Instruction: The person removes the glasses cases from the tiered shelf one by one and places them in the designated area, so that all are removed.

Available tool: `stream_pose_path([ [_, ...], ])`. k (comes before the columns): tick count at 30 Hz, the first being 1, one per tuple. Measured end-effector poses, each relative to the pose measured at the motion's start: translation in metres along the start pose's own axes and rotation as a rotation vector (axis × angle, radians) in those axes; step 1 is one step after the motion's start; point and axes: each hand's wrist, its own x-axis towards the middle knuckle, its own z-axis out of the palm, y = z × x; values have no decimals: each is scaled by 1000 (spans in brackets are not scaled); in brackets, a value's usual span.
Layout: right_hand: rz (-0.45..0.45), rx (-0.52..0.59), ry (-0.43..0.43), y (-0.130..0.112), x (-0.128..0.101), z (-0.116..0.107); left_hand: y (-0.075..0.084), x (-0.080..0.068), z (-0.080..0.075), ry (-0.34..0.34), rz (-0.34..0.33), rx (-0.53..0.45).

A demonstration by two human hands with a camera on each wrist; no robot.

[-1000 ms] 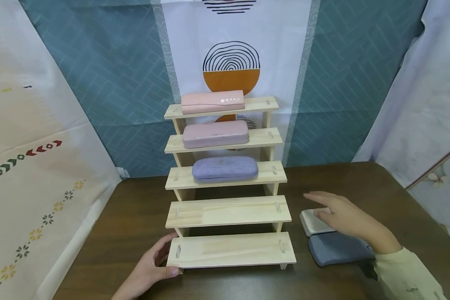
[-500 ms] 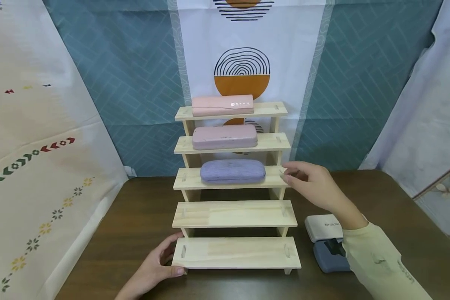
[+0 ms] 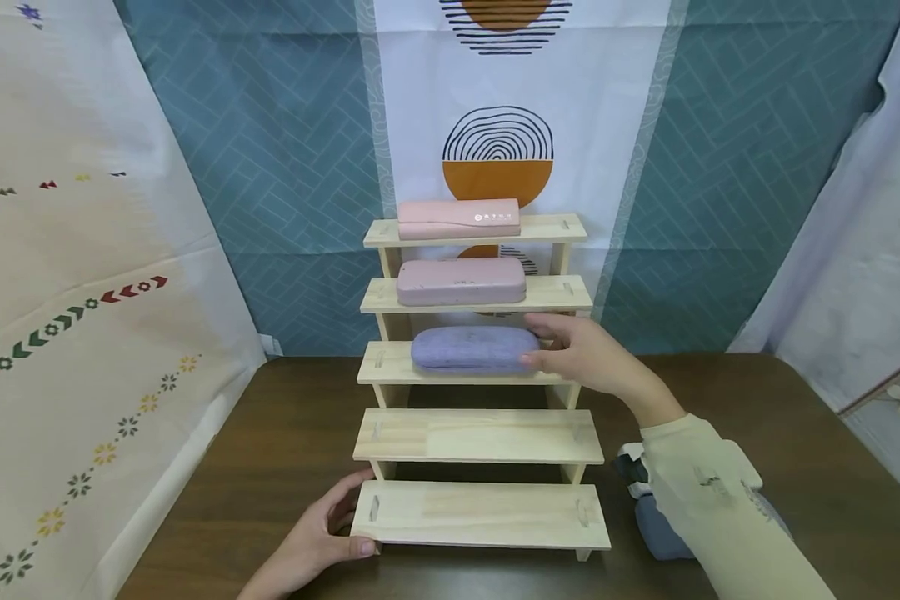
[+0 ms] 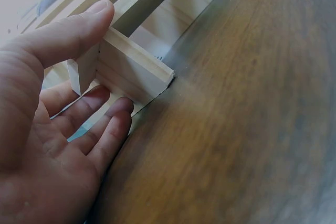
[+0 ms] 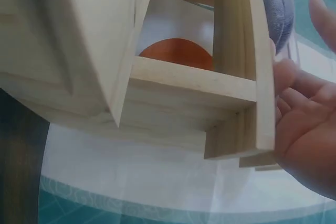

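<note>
My left hand (image 3: 311,546) grips the rack (image 3: 480,437) by its bottom corner while my right hand (image 3: 588,358), fingers loose, touches the purple case (image 3: 471,347) on shelf 3, which could slide off

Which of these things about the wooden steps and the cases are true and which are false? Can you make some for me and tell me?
1. The right hand is at the purple case on the middle step. True.
2. The left hand is up on the top step. False: it holds the left end of the bottom step, thumb on top.
3. Three cases sit on the wooden steps. True: a pink case on top, a mauve case below it, then the purple one.
4. The two lowest steps each carry a case. False: both are bare.
5. A blue-grey case lies on the table, right of the steps. True.
</note>
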Motion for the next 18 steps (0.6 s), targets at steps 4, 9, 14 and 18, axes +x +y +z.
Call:
stream_pose_path([
  [4,6,-19,-41,2,7,4,-1,0,1,1,5,-2],
  [9,-6,-28,-52,2,9,8,0,1,1,4,-4,1],
  [14,-11,-121,-17,-2,12,13,-1,1,1,1,2,-4],
  [18,-20,-195,7,-3,14,17,-2,1,0,2,6,-4],
])
